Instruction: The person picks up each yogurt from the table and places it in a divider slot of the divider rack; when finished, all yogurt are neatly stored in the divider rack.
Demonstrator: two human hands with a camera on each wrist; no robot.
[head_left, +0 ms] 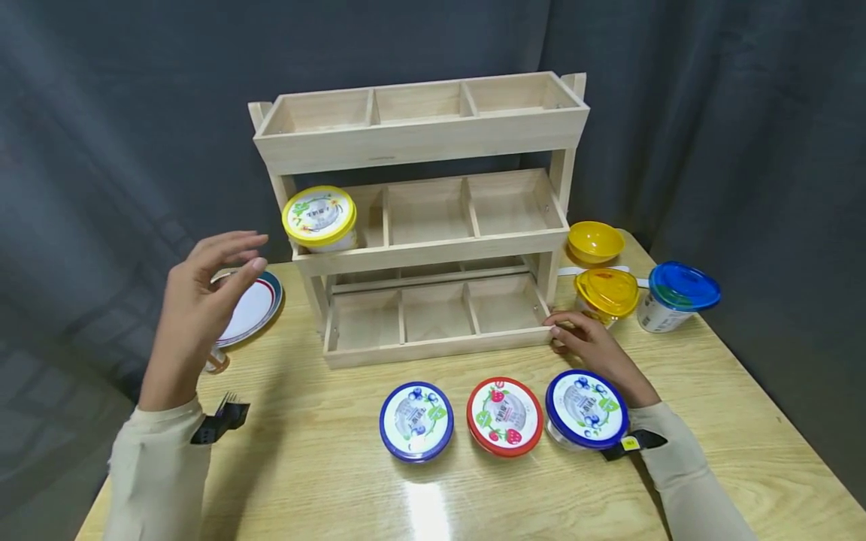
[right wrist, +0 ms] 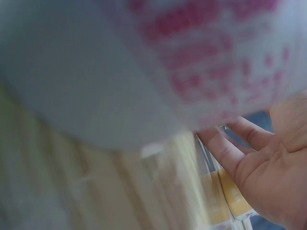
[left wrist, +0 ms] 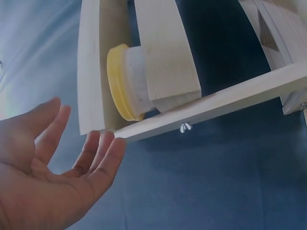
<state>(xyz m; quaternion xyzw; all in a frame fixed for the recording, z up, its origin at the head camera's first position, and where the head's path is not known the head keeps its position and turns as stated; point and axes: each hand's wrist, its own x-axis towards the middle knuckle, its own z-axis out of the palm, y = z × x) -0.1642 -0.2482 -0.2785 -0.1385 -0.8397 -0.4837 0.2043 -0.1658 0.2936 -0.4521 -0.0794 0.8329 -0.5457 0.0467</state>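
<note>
My left hand [head_left: 210,289] is raised in the air left of a three-tier wooden rack [head_left: 433,259], thumb and fingers apart with nothing between them. Closest to it is a yellow-lidded tub [head_left: 321,218] in the middle tier's left compartment; the left wrist view shows this tub [left wrist: 128,82] from the side. My right hand [head_left: 597,352] reaches to the right front corner of the lowest tier, fingertips right at the wood. Below that hand, a blue-lidded tub [head_left: 586,409] overlaps the wrist in the head view. Much of the right wrist view is blocked by a blurred tub [right wrist: 144,72].
Another blue-lidded tub [head_left: 416,421] and a red-lidded tub [head_left: 504,416] stand in front of the rack. Right of it are a yellow bowl [head_left: 595,242], a yellow-lidded cup [head_left: 607,291] and a blue-lidded cup [head_left: 679,295]. A plate [head_left: 250,312] and fork [head_left: 230,402] lie left.
</note>
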